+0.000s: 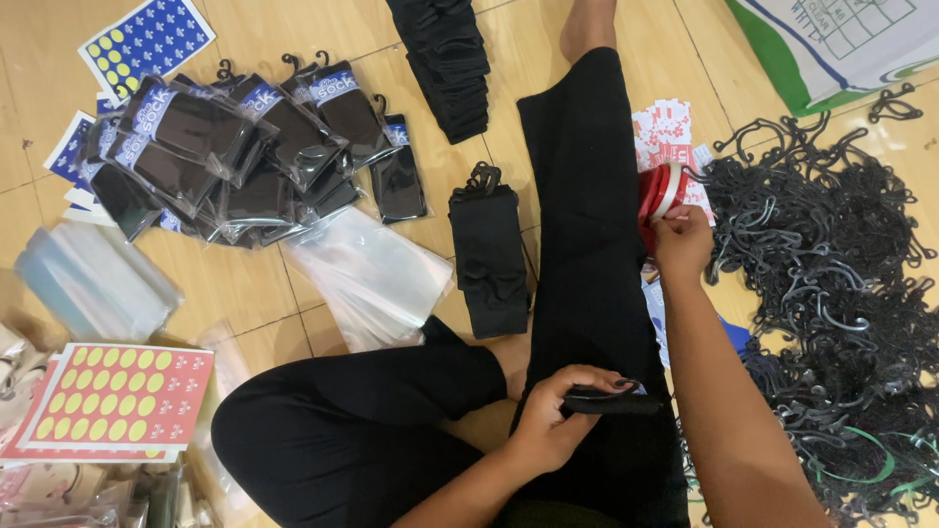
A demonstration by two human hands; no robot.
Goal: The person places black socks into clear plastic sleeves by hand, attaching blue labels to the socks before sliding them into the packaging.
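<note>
My left hand [553, 416] rests on my lap and is closed around a folded pair of black socks [608, 400] with a small black hook at its top. My right hand [682, 241] reaches out past my knee and pinches a red and white roll of tape [661, 192] lying on the floor beside red patterned cards [663, 132]. A stack of folded black socks with hooks [489, 256] lies on the wooden floor just left of my leg.
A big heap of black plastic hooks [831, 264] fills the right. Bagged socks [235, 156] and clear bags [372, 279] lie at left, sticker sheets [117, 396] at lower left, more black socks [445, 59] at top.
</note>
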